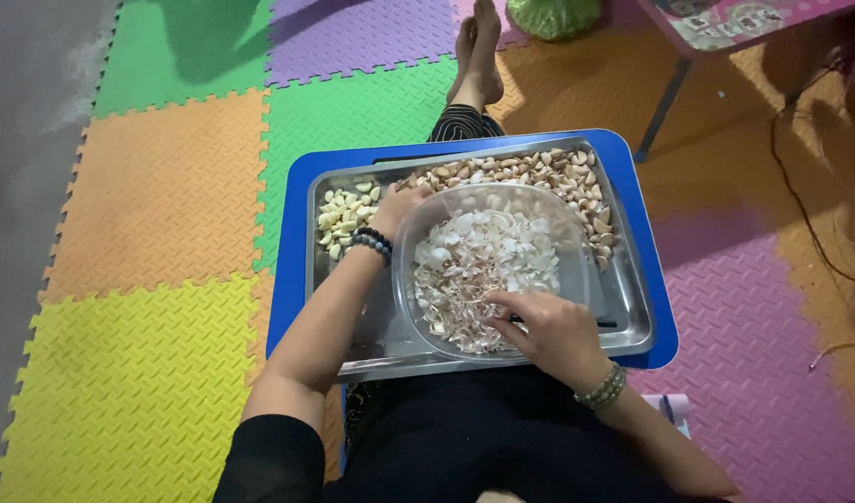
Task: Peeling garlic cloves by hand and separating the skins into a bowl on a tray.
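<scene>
1. Nearest the lens, our right hand (pixel 556 333) rests on the near rim of the clear, rounded plastic bowl (pixel 576 237), fingers (pixel 509 300) curled down and pressed together into the papery white garlic skins (pixel 483 265); whether they pinch a clove or a tool we cannot tell.

2. Our left hand (pixel 400 207), dark bead bracelet (pixel 372 242) at the wrist, lies at the bowl's far left edge, fingers curled over the rim and mostly hidden, so we cannot say what they hold, if anything.

3. The bowl sits on a rectangular stainless-steel tray (pixel 628 321), itself on a blue plastic lap surface (pixel 283 279) across our legs.

4. Done so far, as we judge it: a small heap of pale, peeled garlic cloves (pixel 346 212) lies in the tray's far left corner, and the bowl is well filled with skins.

5. Left to do, by our reading: a much larger band of brown-skinned, unpeeled garlic cloves (pixel 549 177) runs along the far and right edges of the tray. The peeled heap is clearly the smaller, so the work looks well short of halfway.

6. Around us, a bright foam puzzle-mat floor (pixel 157 186) and a pink low table (pixel 726 23) at the far right.
</scene>
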